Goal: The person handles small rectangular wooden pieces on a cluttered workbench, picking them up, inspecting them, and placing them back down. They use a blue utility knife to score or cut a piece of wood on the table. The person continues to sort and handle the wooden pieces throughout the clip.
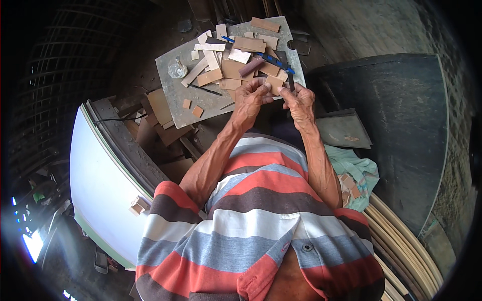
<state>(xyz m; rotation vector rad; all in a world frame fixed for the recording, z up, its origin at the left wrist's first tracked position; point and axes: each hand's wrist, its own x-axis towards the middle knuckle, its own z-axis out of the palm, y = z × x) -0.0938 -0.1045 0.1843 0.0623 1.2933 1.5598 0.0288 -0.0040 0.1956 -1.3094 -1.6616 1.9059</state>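
"Piece [274,83]: how did it look?"

"Flat, thin, tan and roughly rectangular, resembling wood; its visible face appeared plain."

"Where was it?"

"Above the table [173,98], near its closer edge."

"And the grip?"

"Left hand [251,98] pinched its left side, right hand [300,103] its right; thumbs and fingers were closed on it."

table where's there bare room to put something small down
The table is bare between the clear jar and the two small wooden squares; a smaller gap runs between those squares and the black stick. Its middle is crowded with overlapping wooden pieces.
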